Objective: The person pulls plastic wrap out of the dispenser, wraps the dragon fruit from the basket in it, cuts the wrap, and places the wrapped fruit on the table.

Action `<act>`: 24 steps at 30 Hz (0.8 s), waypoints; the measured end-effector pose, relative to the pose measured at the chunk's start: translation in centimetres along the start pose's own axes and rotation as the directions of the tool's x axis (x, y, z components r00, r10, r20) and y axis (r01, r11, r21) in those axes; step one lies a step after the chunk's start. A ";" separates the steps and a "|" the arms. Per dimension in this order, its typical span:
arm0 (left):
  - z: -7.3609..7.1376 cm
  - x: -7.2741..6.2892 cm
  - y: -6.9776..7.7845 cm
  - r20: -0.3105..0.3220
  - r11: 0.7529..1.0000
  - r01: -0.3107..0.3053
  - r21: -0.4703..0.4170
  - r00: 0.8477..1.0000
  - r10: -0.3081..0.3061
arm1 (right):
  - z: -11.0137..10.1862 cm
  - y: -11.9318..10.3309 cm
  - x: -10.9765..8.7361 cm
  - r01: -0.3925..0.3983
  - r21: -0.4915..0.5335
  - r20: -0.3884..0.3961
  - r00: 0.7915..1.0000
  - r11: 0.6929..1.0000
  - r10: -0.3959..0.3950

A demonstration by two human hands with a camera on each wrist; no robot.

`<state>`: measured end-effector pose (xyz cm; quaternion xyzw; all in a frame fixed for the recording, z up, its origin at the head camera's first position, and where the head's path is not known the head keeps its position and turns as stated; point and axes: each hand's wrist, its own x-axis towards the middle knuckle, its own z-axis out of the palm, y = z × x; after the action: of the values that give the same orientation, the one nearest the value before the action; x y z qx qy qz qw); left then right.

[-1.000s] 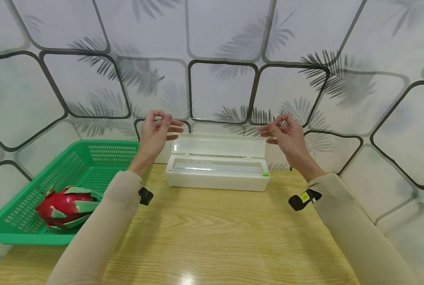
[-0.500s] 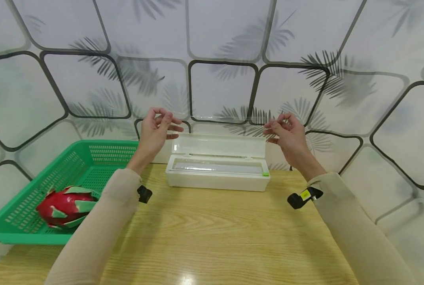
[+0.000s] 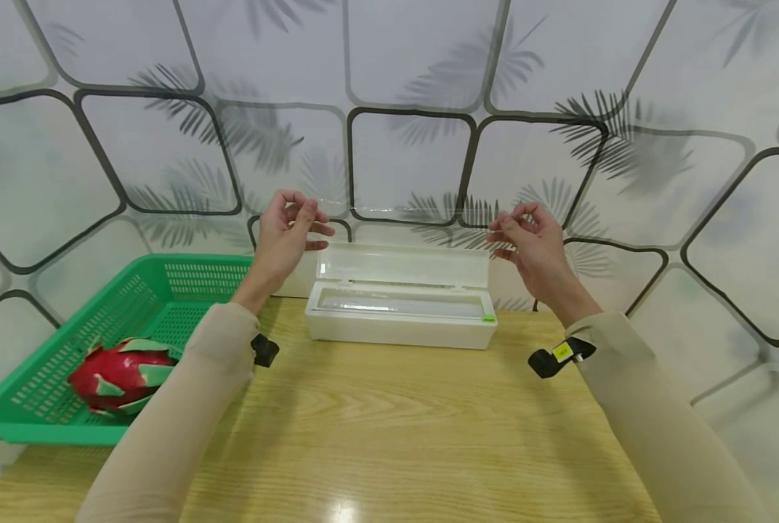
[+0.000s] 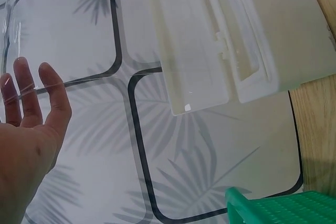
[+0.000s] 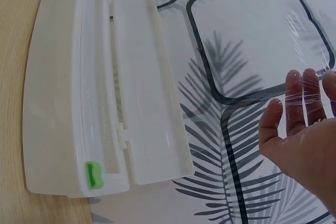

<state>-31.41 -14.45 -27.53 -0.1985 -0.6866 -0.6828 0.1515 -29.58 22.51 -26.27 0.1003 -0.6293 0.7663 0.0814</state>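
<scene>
Left hand and right hand each pinch clear cling film, stretched between them above the open-lidded film dispenser. The step seems to be drawing out film; the next move likely calls for level hands, even tension

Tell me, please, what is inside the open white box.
Through the top of the white box, a long, pale, shiny thing shows, perhaps a roll. Its lower part is covered by the box's own sides, so it cannot be seen.

Wood tbl w/ wht box, lid up, at back & grn basket on L.
</scene>
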 end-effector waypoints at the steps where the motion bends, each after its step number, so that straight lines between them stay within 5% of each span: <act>1: 0.0 0.0 0.0 0.000 1.000 0.000 -0.002 1.000 0.000 | 0.0 0.0 0.0 0.001 0.008 0.003 1.000 1.000 -0.001; 24: -0.1 0.4 0.9 0.007 1.000 -0.008 -0.025 1.000 0.008 | 0.1 -0.8 0.1 0.013 -0.032 -0.031 0.999 0.999 -0.014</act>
<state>-31.35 -14.57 -26.54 -0.2053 -0.6779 -0.6900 0.1493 -29.53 22.55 -25.50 0.0914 -0.6394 0.7571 0.0978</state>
